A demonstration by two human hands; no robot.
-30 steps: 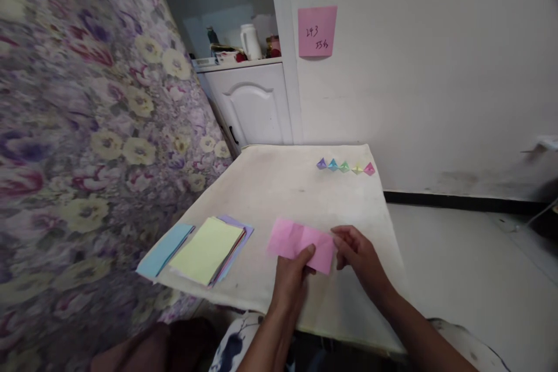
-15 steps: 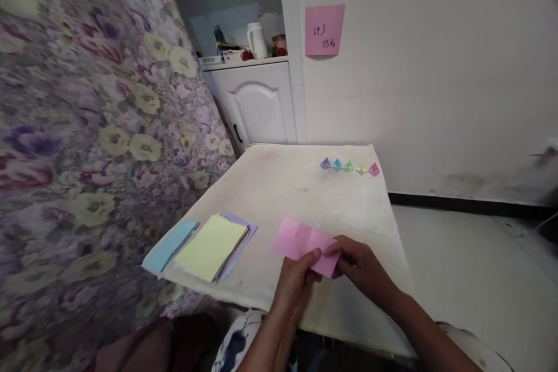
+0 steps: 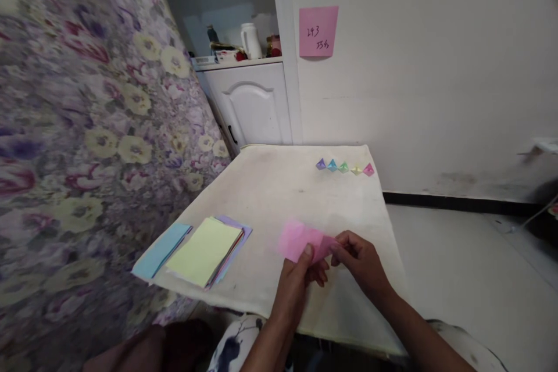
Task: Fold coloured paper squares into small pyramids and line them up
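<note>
A creased sheet of pink paper [image 3: 296, 238] is held above the near part of the table, slightly blurred. My left hand [image 3: 304, 272] grips its lower edge, thumb on top and fingers beneath. At the right corner, which narrows to a folded tip, my right hand [image 3: 358, 257] pinches the paper between thumb and fingers. Along the far right of the table runs a row of small folded paper pieces: purple [image 3: 321, 164], blue [image 3: 332, 165], green [image 3: 344, 167], yellow [image 3: 356, 170] and pink [image 3: 368, 170].
A stack of coloured paper topped by yellow sheets [image 3: 204, 251] lies at the table's left, beside blue paper [image 3: 161, 250]. The cloth-covered table [image 3: 279, 186] meets a wall with a pink note [image 3: 318, 32]. A floral curtain [image 3: 108, 128] hangs at left, near a white cabinet [image 3: 257, 102].
The right part of the pink paper, flat before, is now folded to a narrow tip. My right hand has shifted to that tip. The view has swung slightly right.
</note>
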